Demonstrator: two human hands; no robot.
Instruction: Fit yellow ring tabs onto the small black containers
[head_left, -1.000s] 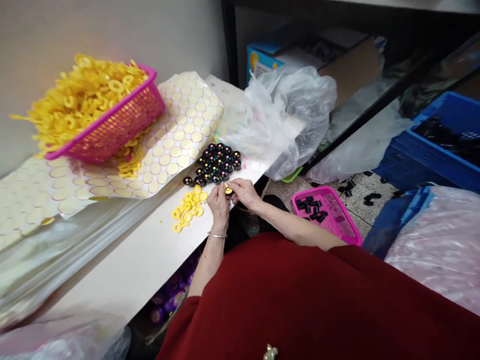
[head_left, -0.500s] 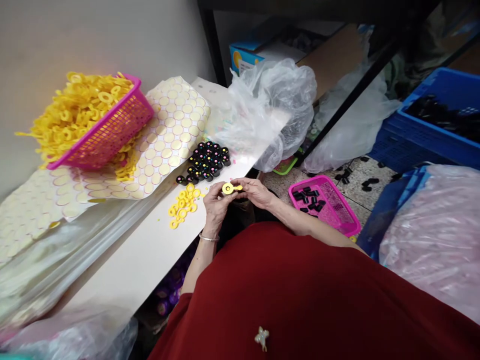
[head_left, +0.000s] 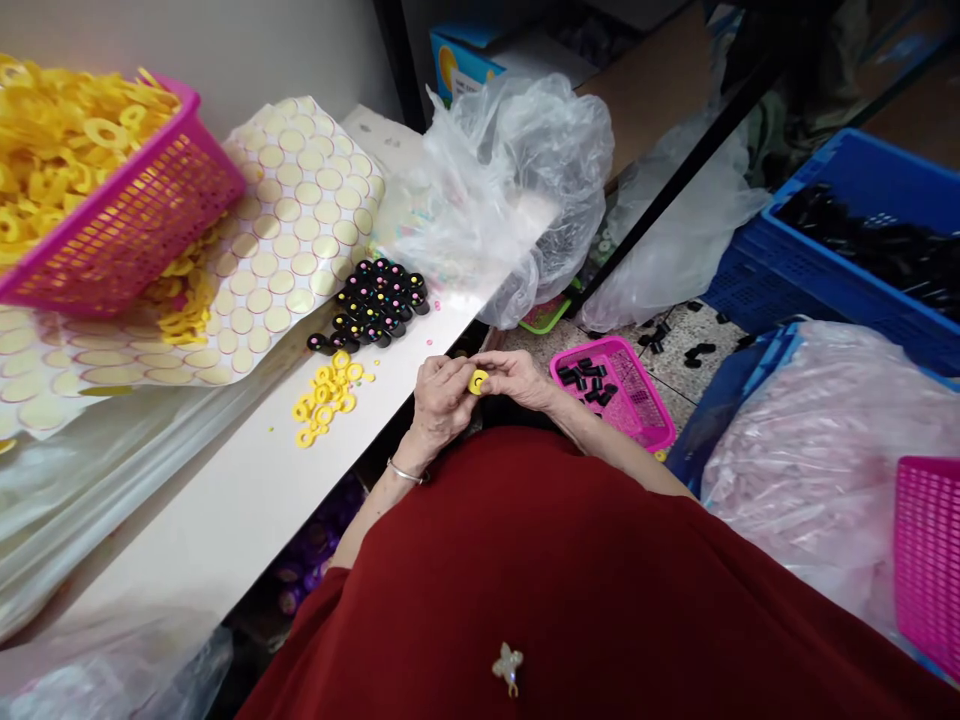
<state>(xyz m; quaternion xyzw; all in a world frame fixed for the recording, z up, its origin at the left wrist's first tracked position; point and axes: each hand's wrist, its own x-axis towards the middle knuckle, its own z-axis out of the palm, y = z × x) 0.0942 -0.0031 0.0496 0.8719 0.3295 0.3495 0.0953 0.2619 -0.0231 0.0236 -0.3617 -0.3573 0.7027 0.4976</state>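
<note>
Close to my body, beyond the bench edge, my left hand (head_left: 442,400) and my right hand (head_left: 519,380) meet around a small yellow plastic ring piece (head_left: 478,381) with a dark centre. Both hands are closed on it, and my fingers hide most of it. On the white bench (head_left: 217,500) to the left lies a loose pile of yellow ring pieces (head_left: 326,398). Just behind that pile stands a cluster of short black cylinders (head_left: 379,302), with small pink, yellow and blue dots on their tops.
A pink basket (head_left: 172,190) heaped with yellow pieces rests on a sheet of round stickers (head_left: 289,210). Clear plastic bags (head_left: 540,150) crowd the far bench end. On the floor are a pink tray (head_left: 637,400) with black parts, a blue crate (head_left: 810,270) and a large plastic bag (head_left: 810,460).
My hands have drawn back from the bench edge towards my body with the yellow ring piece. Its tab, visible half a second ago, is now hidden by my fingers. The view has shifted right.
</note>
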